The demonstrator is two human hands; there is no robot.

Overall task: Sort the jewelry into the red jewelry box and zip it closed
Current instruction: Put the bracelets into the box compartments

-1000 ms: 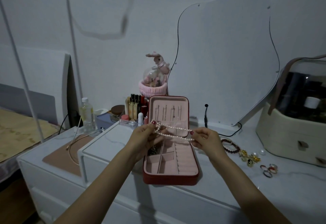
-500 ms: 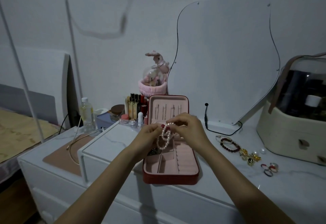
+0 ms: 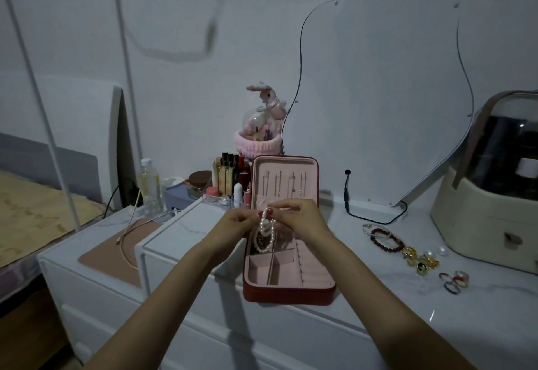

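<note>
Pinching the pearl strand point(image 3: 265, 233) between them, the left hand point(image 3: 237, 222) and the right hand point(image 3: 300, 219) meet above the far half of the red jewelry box point(image 3: 288, 292), each grip closed on the beads at the top of the strand, so that it hangs doubled in loops. Gathering it this way looks meant to shorten a long necklace until it can drop into a small cell instead of trailing over the dividers. The lowest loop hangs over the far left compartment of the tray, where something dark already lies; whether the pearls touch the lining I cannot tell. Nearer compartments and the ring rolls along the tray's right side show only pink lining. The lid stands upright at the back, with thin pieces hanging on its hooks, so the zip step is a long way off. The box sits near the front edge of the bench point(image 3: 364, 305), square to the person, which keeps both hands working close in. Toward the right end of the bench the unsorted pieces wait in a loose line: a dark red bead bracelet point(image 3: 387, 242) with a bangle point(image 3: 375, 229) beside it, gold pieces point(image 3: 419, 259), two loose pearls point(image 3: 436, 251), then a cluster of rings point(image 3: 454, 281) nearest the front edge.
</note>
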